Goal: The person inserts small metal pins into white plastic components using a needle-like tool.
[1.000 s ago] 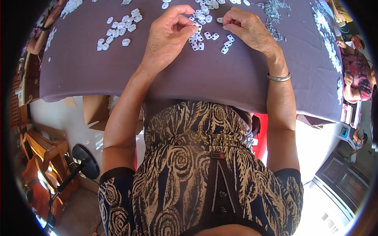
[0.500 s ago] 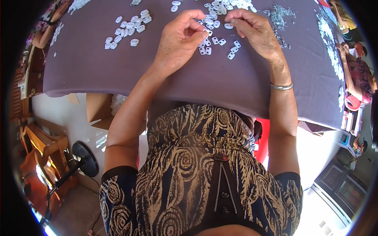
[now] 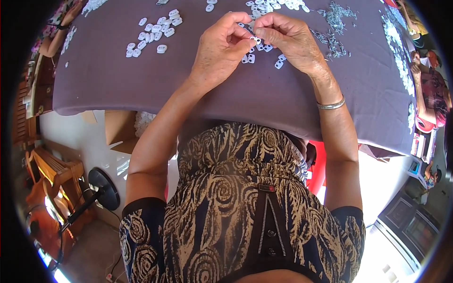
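My left hand (image 3: pixel 218 49) pinches a small white plastic piece with two holes (image 3: pixel 256 40) between thumb and forefinger. Right beside it, my right hand (image 3: pixel 291 41) has its thumb and forefinger pressed together at that piece. Whatever sits in the right fingertips is too small or hidden to make out. Loose two-holed white pieces (image 3: pixel 279 62) lie on the cloth under and between the hands. Beyond the hands spreads a heap of similar white pieces (image 3: pixel 283 4). To the left is a cluster of white oval pieces (image 3: pixel 155 36).
A dark purple cloth (image 3: pixel 118 85) covers the table. Small metal pins or screws (image 3: pixel 336 21) lie scattered at the right. More white pieces (image 3: pixel 396 56) line the right edge, where another person (image 3: pixel 427 89) sits. Another person's arm (image 3: pixel 71 16) rests at the far left. A cardboard box (image 3: pixel 120 127) stands below.
My right hand has moved left and its fingertips now meet the white piece in my left hand. The left hand has shifted slightly right.
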